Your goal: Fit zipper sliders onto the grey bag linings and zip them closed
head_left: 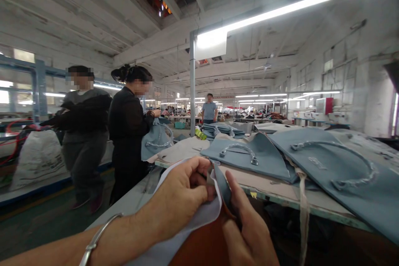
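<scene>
**Pinching layered edges together**

The left hand [182,189], a metal bangle [98,232] on its wrist, is closing thumb and fingers on a pale lining sheet [195,220]. Just to its right, the right hand [249,232] is pinching a slate-blue leather panel [222,187] against that sheet's edge. The two hands are close together and clamped on these layers, though the exact grip is partly hidden. Directly beneath both hands, a tan leather piece [199,245] is lying behind the sheet.

Ahead of the hands, a workbench [274,197] is carrying two blue bag panels [343,191] with curved grey handles [240,147]. Beyond the left hand, two co-workers [127,133] are standing at the bench, one hand gripping a blue bag [157,143]. Farther ahead, another person [209,110] is standing.
</scene>
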The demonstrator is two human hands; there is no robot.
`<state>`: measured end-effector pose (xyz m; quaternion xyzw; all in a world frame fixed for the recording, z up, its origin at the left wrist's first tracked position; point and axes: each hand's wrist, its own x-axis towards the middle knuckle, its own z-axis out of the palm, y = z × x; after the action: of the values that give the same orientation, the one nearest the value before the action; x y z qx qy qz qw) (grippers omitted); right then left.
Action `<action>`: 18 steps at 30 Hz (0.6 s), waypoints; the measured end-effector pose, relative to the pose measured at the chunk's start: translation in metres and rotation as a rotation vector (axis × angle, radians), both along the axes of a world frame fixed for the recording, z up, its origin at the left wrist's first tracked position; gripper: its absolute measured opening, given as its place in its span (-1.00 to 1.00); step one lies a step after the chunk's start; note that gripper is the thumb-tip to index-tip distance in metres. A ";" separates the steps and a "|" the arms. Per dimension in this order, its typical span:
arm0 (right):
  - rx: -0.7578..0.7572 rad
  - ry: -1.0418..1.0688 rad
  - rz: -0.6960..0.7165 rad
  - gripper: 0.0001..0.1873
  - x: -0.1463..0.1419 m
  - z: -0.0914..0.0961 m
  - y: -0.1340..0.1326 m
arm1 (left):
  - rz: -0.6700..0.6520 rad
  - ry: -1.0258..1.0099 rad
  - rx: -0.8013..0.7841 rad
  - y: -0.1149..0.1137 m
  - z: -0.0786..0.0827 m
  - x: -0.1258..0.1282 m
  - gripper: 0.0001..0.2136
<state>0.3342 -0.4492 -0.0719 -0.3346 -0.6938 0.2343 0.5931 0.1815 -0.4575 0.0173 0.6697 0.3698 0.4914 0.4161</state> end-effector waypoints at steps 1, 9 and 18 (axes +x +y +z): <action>-0.018 0.023 0.014 -0.21 0.004 0.004 0.006 | -0.002 0.020 0.000 0.006 0.005 -0.004 -0.80; -0.192 0.030 0.132 -0.15 0.033 0.060 0.035 | 0.247 0.341 0.272 0.019 0.020 -0.021 -0.71; -0.059 -0.240 0.047 -0.25 0.052 0.077 0.030 | 0.699 0.855 0.965 0.027 -0.011 -0.026 -0.55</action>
<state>0.3857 -0.4190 0.0055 -0.3612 -0.7602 0.2269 0.4900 0.1555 -0.4306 0.0067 0.7548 0.4344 0.3994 -0.2866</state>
